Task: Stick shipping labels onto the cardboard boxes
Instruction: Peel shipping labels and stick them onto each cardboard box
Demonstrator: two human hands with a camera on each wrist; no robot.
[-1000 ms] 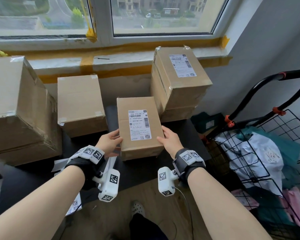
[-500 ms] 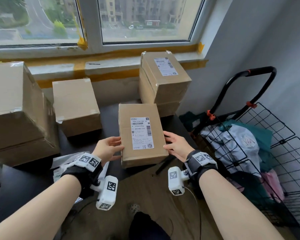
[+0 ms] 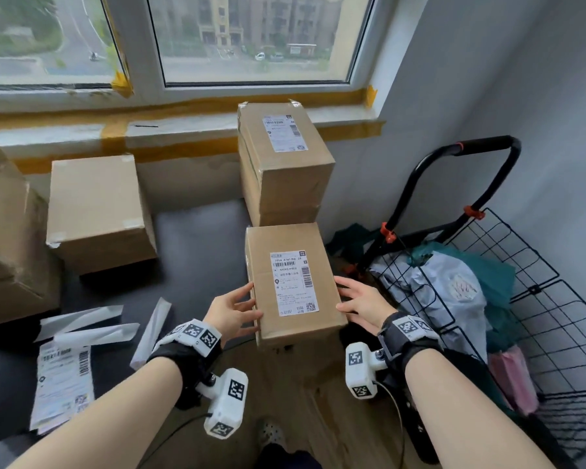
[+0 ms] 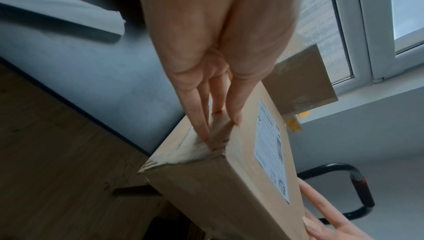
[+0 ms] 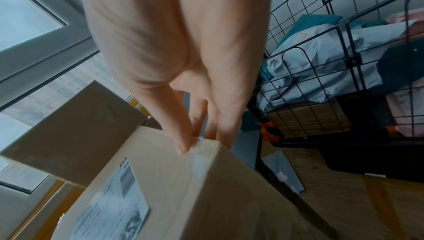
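Shifted rightward off the table edge, labelled box point(image 3: 293, 282) sits clamped between left hand point(image 3: 232, 313) and right hand point(image 3: 361, 304), fingers straight; this one looks finished.

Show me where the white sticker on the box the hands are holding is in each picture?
Head: the shipping label sits mid-frame atop the held box.
Left wrist: right of centre, along the box's top.
Right wrist: bottom left.
Shared landmark: the taller labelled box behind it.

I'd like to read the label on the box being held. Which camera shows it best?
The head view: the label faces the camera whole on the held box. The left wrist view shows it edge-on; the right wrist view shows it blurred and slanted.
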